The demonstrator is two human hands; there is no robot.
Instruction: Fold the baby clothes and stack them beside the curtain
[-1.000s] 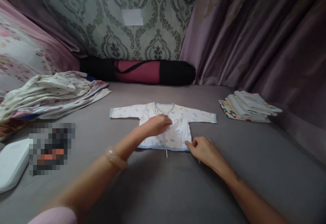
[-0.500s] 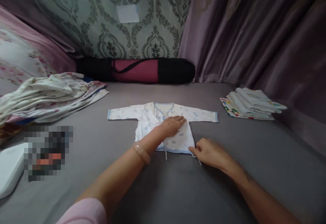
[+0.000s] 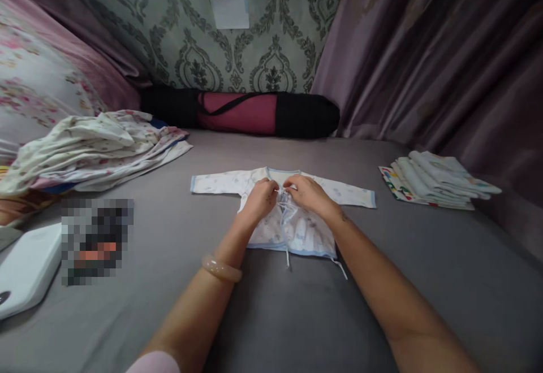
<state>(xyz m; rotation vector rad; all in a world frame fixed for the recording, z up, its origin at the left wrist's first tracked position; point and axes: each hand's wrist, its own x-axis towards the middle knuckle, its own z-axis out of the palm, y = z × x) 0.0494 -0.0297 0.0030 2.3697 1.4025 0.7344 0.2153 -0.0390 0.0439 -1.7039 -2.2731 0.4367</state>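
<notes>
A small white baby shirt point(image 3: 305, 231) with blue trim and a faint print lies spread on the grey sheet, its sleeves stretched out to both sides. Just below its neckline, my left hand point(image 3: 263, 196) pinches a thin white tie string point(image 3: 281, 204). Close against it, my right hand point(image 3: 309, 193) has its fingertips closed on the strings at the same spot. Further tie strings hang from the shirt's bottom hem, at the middle and at the right corner. My fingers partly hide the strings between them.
Rumpled clothes point(image 3: 102, 147) are heaped at the left. A folded cloth stack point(image 3: 441, 181) sits at the right. Along the wall lies a black and maroon long bag point(image 3: 237, 113). A white device point(image 3: 31, 268) and a blurred-out object point(image 3: 97, 243) are at near left.
My right hand has left the shirt's lower right corner and come up to the neckline. My left hand, formerly flat on the shirt, now pinches a string there. The view has shifted slightly.
</notes>
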